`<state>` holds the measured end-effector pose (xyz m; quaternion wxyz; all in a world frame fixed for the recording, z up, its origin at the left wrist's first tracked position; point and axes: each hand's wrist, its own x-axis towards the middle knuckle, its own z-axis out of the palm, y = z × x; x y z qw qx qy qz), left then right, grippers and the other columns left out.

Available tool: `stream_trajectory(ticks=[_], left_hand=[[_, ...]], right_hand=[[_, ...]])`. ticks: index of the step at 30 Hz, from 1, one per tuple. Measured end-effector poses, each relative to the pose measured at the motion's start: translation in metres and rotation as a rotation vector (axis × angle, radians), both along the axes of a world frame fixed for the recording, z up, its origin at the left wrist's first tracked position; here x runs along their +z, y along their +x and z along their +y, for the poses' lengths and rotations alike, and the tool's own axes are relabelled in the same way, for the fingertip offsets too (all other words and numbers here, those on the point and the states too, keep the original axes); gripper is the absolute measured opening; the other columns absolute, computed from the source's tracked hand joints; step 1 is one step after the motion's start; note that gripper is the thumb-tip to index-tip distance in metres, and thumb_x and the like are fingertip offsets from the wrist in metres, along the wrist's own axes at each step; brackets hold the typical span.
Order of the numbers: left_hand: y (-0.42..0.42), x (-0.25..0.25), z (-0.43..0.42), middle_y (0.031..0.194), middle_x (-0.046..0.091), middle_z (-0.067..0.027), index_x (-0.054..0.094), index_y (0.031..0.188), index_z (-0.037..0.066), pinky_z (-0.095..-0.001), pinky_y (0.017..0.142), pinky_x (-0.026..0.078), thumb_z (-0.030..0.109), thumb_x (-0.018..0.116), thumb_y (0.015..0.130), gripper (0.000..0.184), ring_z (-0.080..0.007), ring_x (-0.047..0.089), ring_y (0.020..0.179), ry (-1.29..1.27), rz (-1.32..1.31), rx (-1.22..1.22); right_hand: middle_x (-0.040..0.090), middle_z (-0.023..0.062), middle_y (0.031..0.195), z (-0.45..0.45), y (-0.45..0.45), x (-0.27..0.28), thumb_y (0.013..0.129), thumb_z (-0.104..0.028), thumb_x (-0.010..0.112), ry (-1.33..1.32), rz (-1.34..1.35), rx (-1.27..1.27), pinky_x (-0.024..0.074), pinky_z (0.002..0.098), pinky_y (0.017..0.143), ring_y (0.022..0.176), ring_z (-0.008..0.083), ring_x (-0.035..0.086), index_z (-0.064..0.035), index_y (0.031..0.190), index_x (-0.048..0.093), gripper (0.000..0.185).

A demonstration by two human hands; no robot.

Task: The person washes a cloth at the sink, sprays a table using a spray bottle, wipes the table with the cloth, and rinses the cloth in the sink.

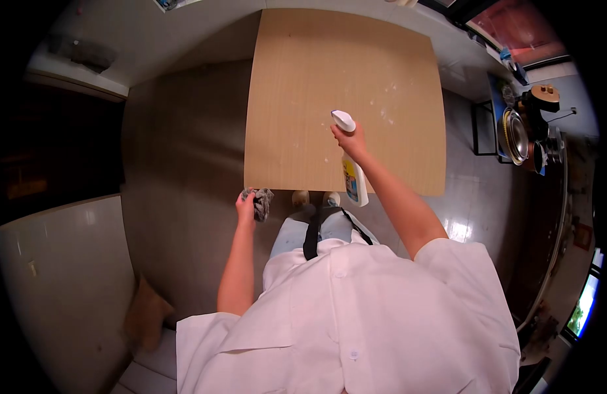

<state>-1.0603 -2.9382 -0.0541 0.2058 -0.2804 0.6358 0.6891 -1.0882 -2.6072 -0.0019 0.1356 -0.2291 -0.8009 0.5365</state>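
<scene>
A white spray bottle point(353, 180) with a yellow and blue label hangs from my right hand point(351, 139). My fingers wrap round its neck just under the white spray head, which points forward and left over the wooden table point(297, 85). Whitish spots and smears lie on the tabletop ahead of the nozzle. Off the table's near left corner, my left hand point(247, 205) is closed on a crumpled grey cloth point(261, 205). The cloth hides part of those fingers.
On the right stands a rack point(487, 128) with metal bowls point(515, 134) and pans. A lit screen point(583, 305) is at the far right. At lower left, a brown cushion point(146, 315) rests by a grey seat point(152, 364). My feet are under the table's near edge.
</scene>
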Motion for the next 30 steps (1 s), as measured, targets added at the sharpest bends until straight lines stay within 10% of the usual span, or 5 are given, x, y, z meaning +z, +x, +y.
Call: stream_trajectory(ticks=[4,30], left_hand=[[-0.011,-0.003,0.002,0.091,0.058,-0.0058,0.055,0.101,0.000,-0.0262,0.073,0.045,0.006,0.054,0.078,0.023,-0.0135,0.056,0.081,-0.004,0.004,-0.009],[-0.056,-0.014,0.048,0.091,0.058,-0.0063,0.056,0.099,0.001,-0.0272,0.072,0.045,0.006,0.054,0.077,0.023,-0.0154,0.057,0.082,0.001,-0.049,-0.180]], right_hand=[[0.061,0.0116,0.068,0.016,-0.019,0.008,0.068,-0.023,0.066,0.082,-0.027,-0.116,0.0460,0.0326,0.058,0.062,0.0225,0.059,-0.0023,0.078,0.057,0.025],[0.057,0.0053,0.057,0.121,0.062,0.018,0.068,-0.024,0.065,-0.158,-0.194,-0.499,0.0449,0.0267,0.046,0.048,0.0127,0.055,-0.0023,0.072,0.057,0.024]])
